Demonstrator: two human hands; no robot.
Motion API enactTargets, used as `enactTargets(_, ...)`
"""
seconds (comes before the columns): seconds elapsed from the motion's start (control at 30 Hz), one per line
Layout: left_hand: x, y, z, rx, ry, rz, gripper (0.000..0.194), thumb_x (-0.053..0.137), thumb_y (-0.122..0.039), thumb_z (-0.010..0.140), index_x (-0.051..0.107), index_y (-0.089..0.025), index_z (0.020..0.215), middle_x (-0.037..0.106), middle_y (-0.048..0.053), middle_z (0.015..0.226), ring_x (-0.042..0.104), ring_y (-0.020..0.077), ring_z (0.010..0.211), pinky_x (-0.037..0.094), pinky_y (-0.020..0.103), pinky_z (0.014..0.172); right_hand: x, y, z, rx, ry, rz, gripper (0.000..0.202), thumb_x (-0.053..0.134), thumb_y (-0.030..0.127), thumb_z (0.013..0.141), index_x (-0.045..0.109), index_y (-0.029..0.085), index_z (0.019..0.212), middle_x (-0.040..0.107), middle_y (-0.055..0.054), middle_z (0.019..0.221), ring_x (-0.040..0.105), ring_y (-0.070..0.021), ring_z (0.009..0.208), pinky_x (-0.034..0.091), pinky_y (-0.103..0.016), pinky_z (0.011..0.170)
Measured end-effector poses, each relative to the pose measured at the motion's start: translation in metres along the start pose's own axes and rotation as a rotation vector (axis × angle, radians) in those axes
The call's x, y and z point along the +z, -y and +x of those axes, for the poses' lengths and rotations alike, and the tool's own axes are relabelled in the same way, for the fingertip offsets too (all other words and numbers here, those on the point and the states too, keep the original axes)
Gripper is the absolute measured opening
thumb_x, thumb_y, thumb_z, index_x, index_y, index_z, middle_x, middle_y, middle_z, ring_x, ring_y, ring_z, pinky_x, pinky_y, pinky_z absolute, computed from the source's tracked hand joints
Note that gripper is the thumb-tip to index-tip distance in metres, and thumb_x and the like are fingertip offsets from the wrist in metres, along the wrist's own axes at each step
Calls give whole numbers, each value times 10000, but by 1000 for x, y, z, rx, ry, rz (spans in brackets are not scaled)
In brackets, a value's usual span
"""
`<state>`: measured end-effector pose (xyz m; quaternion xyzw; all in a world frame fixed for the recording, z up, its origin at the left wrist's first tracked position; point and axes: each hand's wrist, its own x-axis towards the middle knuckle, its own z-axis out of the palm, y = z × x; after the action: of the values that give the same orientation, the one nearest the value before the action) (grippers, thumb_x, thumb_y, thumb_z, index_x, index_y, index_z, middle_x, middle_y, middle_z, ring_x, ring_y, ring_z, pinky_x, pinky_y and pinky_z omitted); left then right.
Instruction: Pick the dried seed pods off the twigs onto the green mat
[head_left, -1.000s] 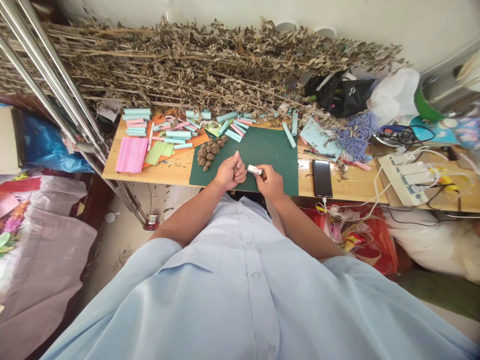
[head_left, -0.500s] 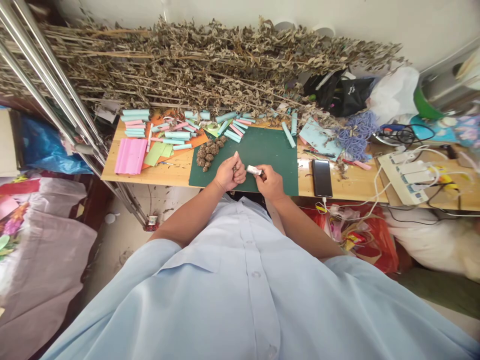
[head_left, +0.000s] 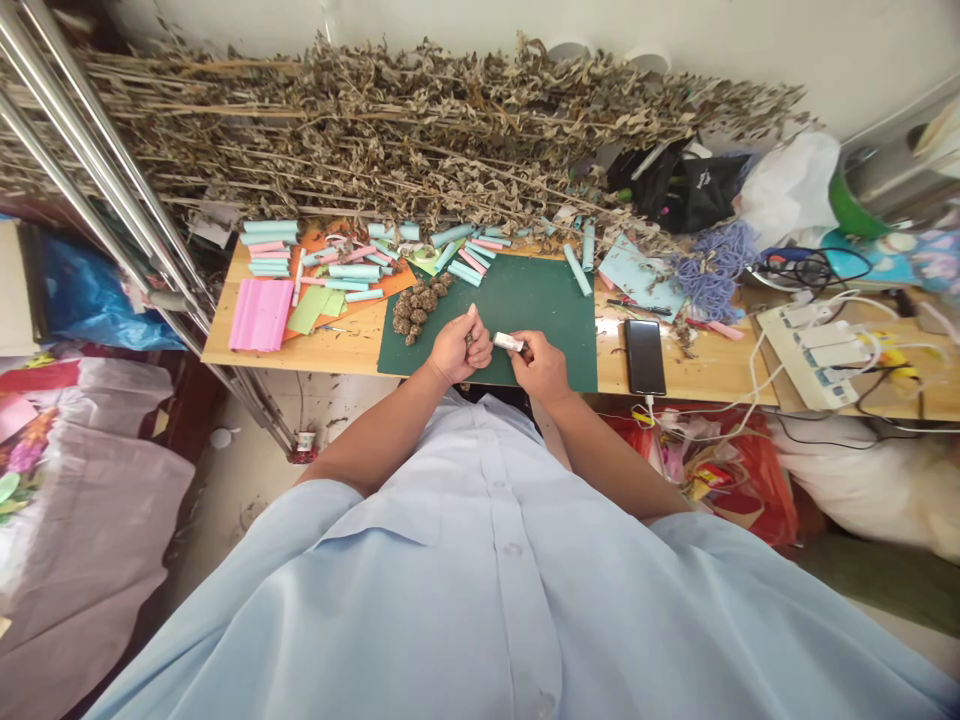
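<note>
Fingers (head_left: 523, 350) of right hand (head_left: 541, 368) around small pale tube (head_left: 508, 342).

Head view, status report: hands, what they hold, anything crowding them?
Right hand pinching small whitish roll. Left hand closed on a small dark piece, contents unclear. Both over green mat. Brown clump pile sits left of them, apart.

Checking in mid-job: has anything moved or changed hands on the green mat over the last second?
Nothing visibly changed. The left hand stays curled around a small dark piece and the right hand still pinches the small pale roll, both over the near edge of the green mat. The pile of dried clumps, the paper rolls and the phone lie where they were.
</note>
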<state>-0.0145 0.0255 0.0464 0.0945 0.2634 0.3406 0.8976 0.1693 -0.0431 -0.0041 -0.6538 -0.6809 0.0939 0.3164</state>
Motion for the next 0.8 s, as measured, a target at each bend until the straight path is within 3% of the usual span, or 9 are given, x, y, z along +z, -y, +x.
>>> enactTargets(0.8,0,0,-1,-6,-22,-19,489,565,-523,969,365,-195,666,299,-83,455,279,59,316,159,180,379,1,-1,0,11,-9,6,261,578,349,930,643,216,1145,717,-37,867,624,-169,654,519,-303,733)
